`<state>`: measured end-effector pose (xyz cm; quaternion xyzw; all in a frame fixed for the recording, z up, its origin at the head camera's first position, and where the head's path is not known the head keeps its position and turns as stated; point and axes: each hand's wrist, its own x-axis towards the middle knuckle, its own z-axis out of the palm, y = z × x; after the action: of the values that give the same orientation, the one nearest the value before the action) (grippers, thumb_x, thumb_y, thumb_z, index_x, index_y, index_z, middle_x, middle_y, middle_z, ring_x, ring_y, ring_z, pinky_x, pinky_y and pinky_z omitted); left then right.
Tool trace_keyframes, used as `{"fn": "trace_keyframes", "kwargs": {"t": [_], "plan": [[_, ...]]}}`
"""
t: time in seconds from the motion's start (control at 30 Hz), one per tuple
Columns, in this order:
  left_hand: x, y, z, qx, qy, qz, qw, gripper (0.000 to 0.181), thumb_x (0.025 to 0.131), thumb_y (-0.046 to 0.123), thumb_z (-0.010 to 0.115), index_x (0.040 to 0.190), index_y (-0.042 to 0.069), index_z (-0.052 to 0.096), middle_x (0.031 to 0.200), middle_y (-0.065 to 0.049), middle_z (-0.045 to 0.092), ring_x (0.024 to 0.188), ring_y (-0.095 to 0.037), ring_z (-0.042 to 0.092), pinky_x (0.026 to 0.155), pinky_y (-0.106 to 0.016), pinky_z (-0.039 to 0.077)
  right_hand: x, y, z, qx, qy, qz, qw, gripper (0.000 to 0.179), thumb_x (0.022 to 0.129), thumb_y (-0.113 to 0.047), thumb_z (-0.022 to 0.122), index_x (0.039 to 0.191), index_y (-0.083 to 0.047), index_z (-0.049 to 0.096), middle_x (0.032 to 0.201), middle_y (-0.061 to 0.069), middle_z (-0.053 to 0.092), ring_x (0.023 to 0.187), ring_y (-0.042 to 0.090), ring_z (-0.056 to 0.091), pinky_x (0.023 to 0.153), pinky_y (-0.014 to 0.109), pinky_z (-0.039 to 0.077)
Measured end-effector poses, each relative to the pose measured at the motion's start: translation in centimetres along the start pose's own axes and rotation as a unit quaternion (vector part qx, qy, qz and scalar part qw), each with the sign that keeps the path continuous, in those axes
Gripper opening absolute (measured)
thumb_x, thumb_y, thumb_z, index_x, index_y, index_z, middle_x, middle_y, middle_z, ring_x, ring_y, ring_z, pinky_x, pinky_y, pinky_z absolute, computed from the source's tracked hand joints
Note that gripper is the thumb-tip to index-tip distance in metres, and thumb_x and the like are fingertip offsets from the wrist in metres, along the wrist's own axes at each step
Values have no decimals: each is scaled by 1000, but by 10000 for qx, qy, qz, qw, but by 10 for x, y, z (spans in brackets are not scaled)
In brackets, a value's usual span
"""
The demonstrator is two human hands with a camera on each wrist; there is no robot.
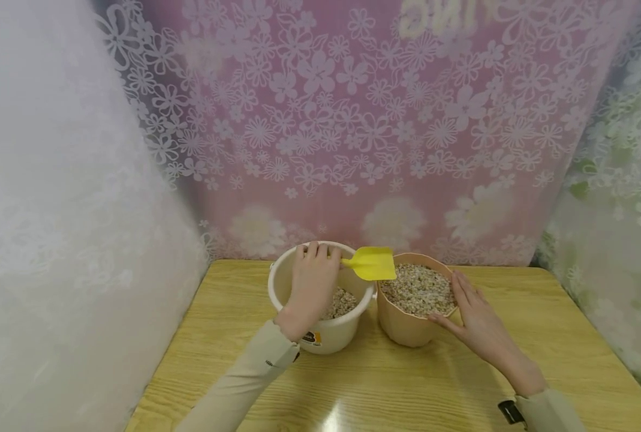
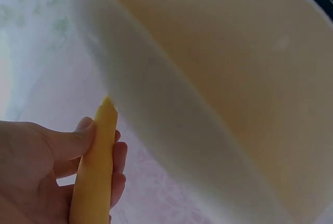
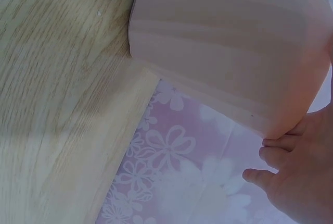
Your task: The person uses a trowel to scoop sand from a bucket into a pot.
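My left hand grips the handle of a yellow toy shovel above the white bucket. The shovel's blade reaches across to the left rim of a peach-coloured pot. In the left wrist view, fingers and thumb wrap the yellow handle beside the bucket's wall. Grainy gravel-like material fills the pot nearly to its rim; a smaller amount lies in the bucket. Against the pot's right side rests my right hand, fingers extended along the rim and thumb at the front.
Bucket and pot stand side by side on a wooden table, near its back edge. Behind hangs a pink flowered curtain. Pale sheeting encloses the left side, and a leafy patterned sheet the right.
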<state>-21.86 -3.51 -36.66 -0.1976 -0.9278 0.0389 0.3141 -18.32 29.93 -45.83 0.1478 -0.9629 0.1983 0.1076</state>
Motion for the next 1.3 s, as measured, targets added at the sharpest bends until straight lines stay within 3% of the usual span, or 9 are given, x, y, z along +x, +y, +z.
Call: {"fn": "trace_keyframes", "kwargs": {"t": [0.17, 0.33, 0.47, 0.57, 0.83, 0.97, 1.07, 1.2, 1.3], "plan": [[-9, -22, 3, -220, -407, -389, 9982, 26, 101, 39, 59, 100, 14, 67, 96, -7, 71, 93, -26, 61, 83, -42, 43, 1, 1, 0, -139, -19, -39, 9999, 104, 96, -53, 63, 159, 4, 4, 166, 27, 5, 153, 44, 12, 121, 58, 7], [-18, -44, 10, -108, -455, -596, 9971, 25, 100, 38, 63, 95, 15, 68, 90, -6, 69, 87, -26, 61, 79, -41, 42, 2, -5, -4, -289, 14, -313, 9991, 103, 95, -52, 66, 159, 7, 10, 164, 30, 12, 151, 46, 17, 119, 63, 12], [-27, -59, 12, -52, -435, -719, 9964, 23, 97, 37, 67, 93, 14, 68, 87, -6, 69, 82, -26, 60, 78, -41, 40, 10, -23, -7, -210, -60, -577, 9981, 100, 94, -50, 67, 159, 6, 15, 163, 30, 17, 146, 51, 23, 114, 67, 21], [-32, -66, 14, 47, -391, -690, 9968, 24, 94, 36, 70, 91, 13, 69, 86, -8, 70, 83, -27, 60, 77, -40, 39, 20, -42, -4, -137, -90, -769, 9969, 96, 96, -49, 66, 160, 1, 15, 164, 27, 18, 146, 51, 23, 112, 68, 24], [-36, -70, 19, 869, -787, -306, 9926, 16, 90, 28, 77, 94, 13, 71, 90, -8, 70, 84, -24, 58, 79, -36, 37, 48, -90, 24, -142, 297, -1666, 9855, 87, 100, -51, 58, 155, 8, 27, 163, 25, 23, 148, 44, 28, 113, 63, 28], [-32, -69, 20, 1013, -920, -74, 9906, 19, 84, 27, 82, 89, 12, 71, 85, -8, 70, 85, -24, 59, 82, -36, 39, 56, -105, 34, -74, 155, -1625, 9866, 90, 99, -56, 55, 158, 4, 23, 166, 19, 18, 151, 38, 23, 117, 61, 23], [-27, -65, 20, 1262, -1357, 142, 9826, 20, 88, 28, 78, 84, 11, 68, 81, -6, 68, 86, -23, 57, 86, -36, 38, 60, -110, 40, -54, -64, -1447, 9894, 94, 97, -58, 57, 160, 1, 18, 168, 15, 12, 154, 34, 17, 119, 58, 19], [-21, -57, 23, 1925, -2114, 511, 9569, 27, 97, 24, 70, 73, 14, 63, 69, 0, 58, 78, -18, 50, 82, -34, 34, 61, -113, 43, -52, -142, -1343, 9908, 98, 95, -58, 60, 161, 0, 16, 169, 13, 10, 154, 33, 15, 120, 56, 18], [-20, -51, 26, 2244, -2488, 686, 9397, 28, 97, 25, 70, 71, 17, 64, 66, 3, 54, 73, -17, 45, 80, -34, 31, 61, -114, 45, 14, -78, -1340, 9909, 99, 94, -58, 62, 161, -1, 16, 169, 12, 10, 154, 33, 16, 120, 56, 19]]}}
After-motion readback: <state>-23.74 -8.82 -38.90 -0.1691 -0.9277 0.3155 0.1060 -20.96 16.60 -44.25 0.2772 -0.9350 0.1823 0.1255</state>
